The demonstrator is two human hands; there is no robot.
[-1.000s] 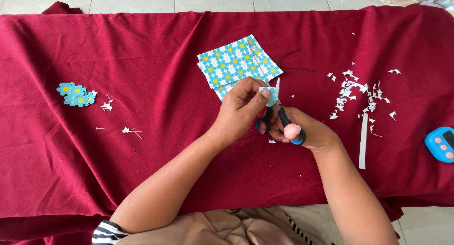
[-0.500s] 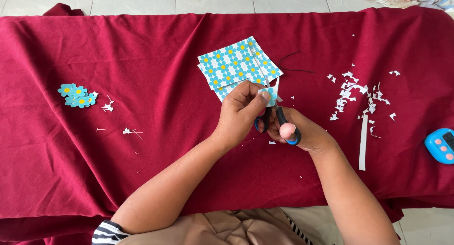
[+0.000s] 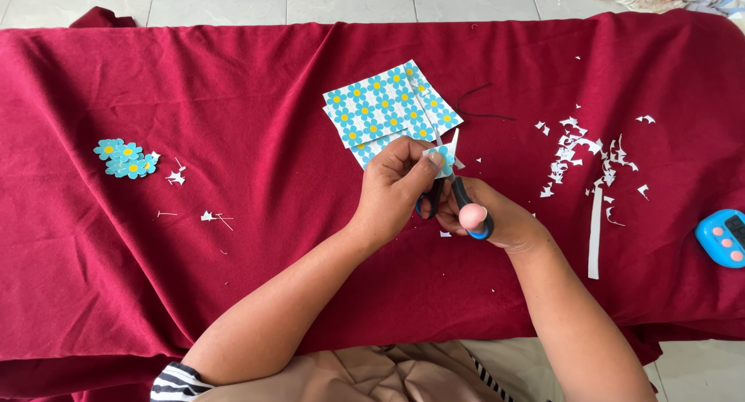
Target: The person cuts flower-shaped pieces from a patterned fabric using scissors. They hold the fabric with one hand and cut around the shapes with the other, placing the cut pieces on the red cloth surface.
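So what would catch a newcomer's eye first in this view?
Probably the two hands at the centre: the left hand pinches a small flower-printed paper piece while the right hand works the blue-handled scissors on it. Just behind lie the blue flower-patterned sheets on the deep red cloth, with white paper scraps scattered to the right.

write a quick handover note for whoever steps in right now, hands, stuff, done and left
Left hand: pinching a small flower piece at the scissors' blades.
Right hand: fingers in the blue-black scissors, mid-cut.
Flower sheets: stacked on the red cloth just beyond the hands.
Done: a small pile of cut flowers at far left; white scraps and a white strip at right.
Left: the piece in hand is not yet trimmed free; the sheets still hold many uncut flowers.
Blue timer sits at the right edge.
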